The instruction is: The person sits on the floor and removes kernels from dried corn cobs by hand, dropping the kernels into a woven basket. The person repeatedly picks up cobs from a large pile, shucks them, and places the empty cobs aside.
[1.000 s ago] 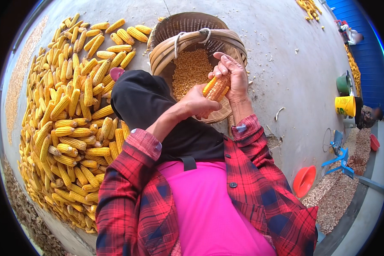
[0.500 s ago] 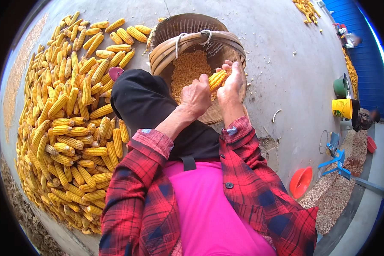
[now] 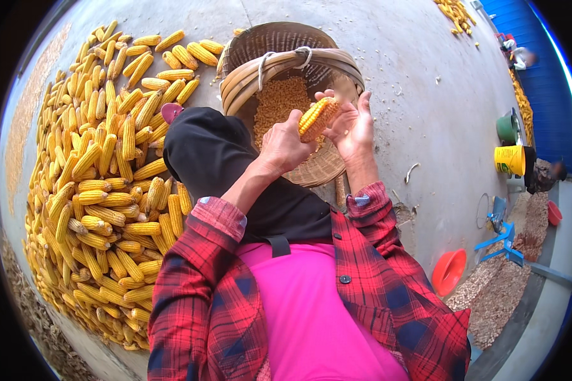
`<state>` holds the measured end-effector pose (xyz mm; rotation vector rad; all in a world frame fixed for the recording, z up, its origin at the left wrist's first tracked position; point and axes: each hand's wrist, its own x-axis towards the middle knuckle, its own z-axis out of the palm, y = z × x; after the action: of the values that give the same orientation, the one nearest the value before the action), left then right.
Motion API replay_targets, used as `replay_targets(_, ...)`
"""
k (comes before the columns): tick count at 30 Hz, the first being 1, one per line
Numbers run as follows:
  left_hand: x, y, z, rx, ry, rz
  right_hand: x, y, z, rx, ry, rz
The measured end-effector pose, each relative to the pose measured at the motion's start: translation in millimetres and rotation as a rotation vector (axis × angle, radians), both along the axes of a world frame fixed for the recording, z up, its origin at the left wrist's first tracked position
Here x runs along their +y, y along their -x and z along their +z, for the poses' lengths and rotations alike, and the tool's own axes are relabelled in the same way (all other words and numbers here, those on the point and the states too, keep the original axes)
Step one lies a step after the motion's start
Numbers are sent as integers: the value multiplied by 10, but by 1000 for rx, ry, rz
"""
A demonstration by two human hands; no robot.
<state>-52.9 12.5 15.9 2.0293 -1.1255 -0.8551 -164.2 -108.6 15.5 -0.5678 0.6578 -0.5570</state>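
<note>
Pale concrete floor [image 3: 413, 89] surrounds us, running toward a blue wall [image 3: 556, 89] at the far right. On it, at our left, lies a broad heap of yellow maize ears [image 3: 108, 209], close enough, we judge, to be reached without getting up. Our black-clothed leg [image 3: 210, 140] lies between that heap and a woven bamboo basket [image 3: 321, 170], whose thick handle [image 3: 292, 61] arches over its mouth, tied with white cord [image 3: 262, 71]. Loose maize kernels [image 3: 283, 101] lie inside.

Our left hand [image 3: 286, 146] is wrapped round the lower end of one maize ear [image 3: 318, 119], with the thumb lying up along its side, which seems to steady it while leaving the upper end uncovered. That ear tilts up to the right over the near right part of the basket, probably so that any kernels coming loose drop in with the others. Our right hand [image 3: 351, 130] is beside it, palm up, thumb raised and fingers loosely spread and slightly bent; we cannot tell whether those behind the ear touch it. Perhaps the cupped palm serves as a backing.

Farther right we see a red basin [image 3: 449, 272] and a yellow bucket [image 3: 510, 159], both well apart from our hands.
</note>
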Motion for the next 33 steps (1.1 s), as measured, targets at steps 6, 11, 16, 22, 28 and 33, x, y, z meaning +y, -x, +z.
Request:
replay_targets(6,19,60,-126,51,181,37,55,-46,82,-313,60,-37)
replay_targets(11,80,19,34,837,183,-78,187,-76,168,-223,231,-10)
replay_targets(16,41,108,-35,609,125,46,211,-206,43,-74,326,-138)
replay_targets(22,66,202,-53,198,135,242,365,-318,-78,39,294,-369)
replay_targets(28,-13,129,-39,116,160,151,291,-295,-20,217,327,-490)
replay_targets(33,22,7,-58,539,176,104,380,-214,156,293,341,-287)
